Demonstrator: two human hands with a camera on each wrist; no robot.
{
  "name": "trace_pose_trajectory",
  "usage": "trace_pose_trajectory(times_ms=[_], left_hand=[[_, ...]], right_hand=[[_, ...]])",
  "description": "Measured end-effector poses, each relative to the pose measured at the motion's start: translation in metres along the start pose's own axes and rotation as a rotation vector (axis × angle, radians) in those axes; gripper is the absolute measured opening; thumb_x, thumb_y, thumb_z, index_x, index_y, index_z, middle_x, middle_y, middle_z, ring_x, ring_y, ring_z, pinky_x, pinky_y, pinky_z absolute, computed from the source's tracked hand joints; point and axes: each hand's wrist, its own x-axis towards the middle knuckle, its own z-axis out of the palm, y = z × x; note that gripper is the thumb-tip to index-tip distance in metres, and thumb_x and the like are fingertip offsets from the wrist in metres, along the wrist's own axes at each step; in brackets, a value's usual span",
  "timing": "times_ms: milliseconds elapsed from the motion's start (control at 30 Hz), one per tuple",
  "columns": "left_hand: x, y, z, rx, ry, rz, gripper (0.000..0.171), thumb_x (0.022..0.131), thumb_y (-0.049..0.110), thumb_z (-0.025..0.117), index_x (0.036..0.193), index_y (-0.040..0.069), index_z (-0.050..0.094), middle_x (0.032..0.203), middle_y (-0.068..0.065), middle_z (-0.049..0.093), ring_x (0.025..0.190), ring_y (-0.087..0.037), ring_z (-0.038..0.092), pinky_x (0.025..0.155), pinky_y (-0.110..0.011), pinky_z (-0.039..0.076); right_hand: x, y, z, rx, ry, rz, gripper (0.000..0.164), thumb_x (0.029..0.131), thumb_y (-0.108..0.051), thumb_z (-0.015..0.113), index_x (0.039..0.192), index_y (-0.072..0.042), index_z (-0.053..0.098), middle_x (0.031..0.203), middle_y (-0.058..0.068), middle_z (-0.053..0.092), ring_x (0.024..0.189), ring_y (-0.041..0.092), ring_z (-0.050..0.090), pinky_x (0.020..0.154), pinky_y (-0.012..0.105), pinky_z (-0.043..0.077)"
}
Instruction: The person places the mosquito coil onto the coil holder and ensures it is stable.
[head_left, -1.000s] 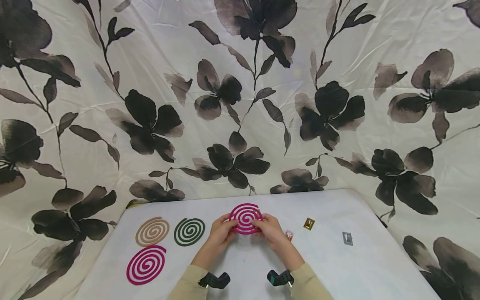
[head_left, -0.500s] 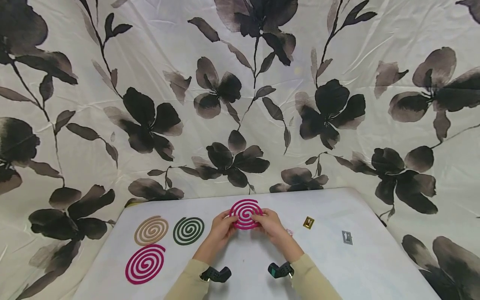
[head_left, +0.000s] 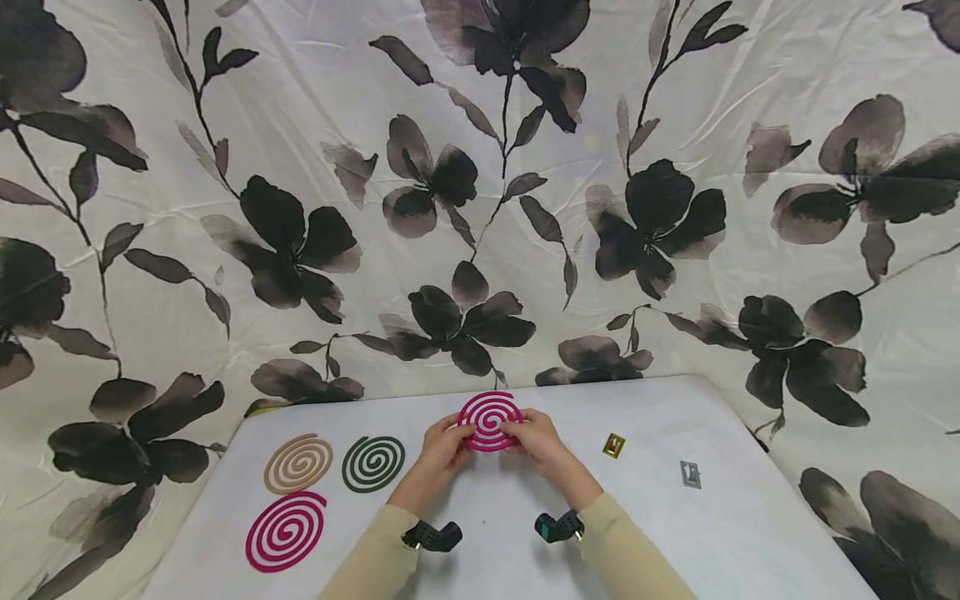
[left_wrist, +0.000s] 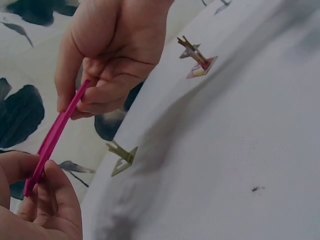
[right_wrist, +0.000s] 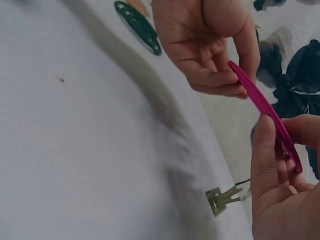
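Note:
A pink mosquito coil [head_left: 489, 422] is held up in both hands above the far part of the table. My left hand [head_left: 441, 450] pinches its left edge between thumb and fingers. On the opposite edge my right hand [head_left: 542, 442] does the same. Both wrist views show this pink coil [left_wrist: 59, 127] nearly edge-on and tilted. In the left wrist view, a gold-coloured metal coil stand [left_wrist: 122, 159] with an upright prong stands beyond the hands. A reddish patterned coil stand [left_wrist: 201, 66] is farther up that view; the right arm hides it from the head camera.
At left on the white table [head_left: 495, 558] lie a tan coil [head_left: 298, 463], a green coil [head_left: 373, 464] and another pink coil [head_left: 287, 532]. A silver coil stand [head_left: 690, 474] sits at right. A flowered cloth [head_left: 480, 200] hangs behind the table.
The hands have raised the pink coil a little, away from the body. The reddish stand, partly visible beside the right wrist earlier, is now covered in the head view.

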Motion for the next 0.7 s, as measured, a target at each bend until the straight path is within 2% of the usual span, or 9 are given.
trace_pose_trajectory(times_ms=[367, 567, 700], left_hand=[[0.010, 0.000, 0.010, 0.027, 0.009, 0.024, 0.058, 0.085, 0.007, 0.073, 0.135, -0.002, 0.047, 0.107, -0.017, 0.064, 0.070, -0.011, 0.059, 0.056, -0.022, 0.050], [0.009, 0.007, 0.018, 0.007, -0.014, 0.020, 0.060, 0.085, 0.007, 0.074, 0.136, -0.002, 0.044, 0.112, -0.018, 0.063, 0.075, -0.013, 0.063, 0.061, -0.024, 0.055], [0.010, 0.009, 0.022, 0.014, -0.002, 0.012, 0.060, 0.085, 0.008, 0.074, 0.136, -0.001, 0.045, 0.113, -0.019, 0.062, 0.076, -0.013, 0.063, 0.062, -0.024, 0.055]], right_hand=[[0.009, -0.004, -0.003, -0.025, -0.033, -0.010, 0.037, 0.090, -0.008, 0.067, 0.119, 0.011, 0.053, 0.102, 0.018, 0.065, 0.079, 0.018, 0.065, 0.075, 0.038, 0.057], [0.016, -0.006, -0.009, -0.038, -0.045, 0.008, 0.037, 0.091, -0.009, 0.067, 0.120, 0.010, 0.053, 0.103, 0.017, 0.064, 0.078, 0.018, 0.064, 0.074, 0.037, 0.057], [0.019, -0.011, -0.013, -0.045, -0.042, 0.035, 0.037, 0.091, -0.011, 0.067, 0.120, 0.008, 0.054, 0.102, 0.016, 0.064, 0.077, 0.018, 0.064, 0.074, 0.037, 0.057]])
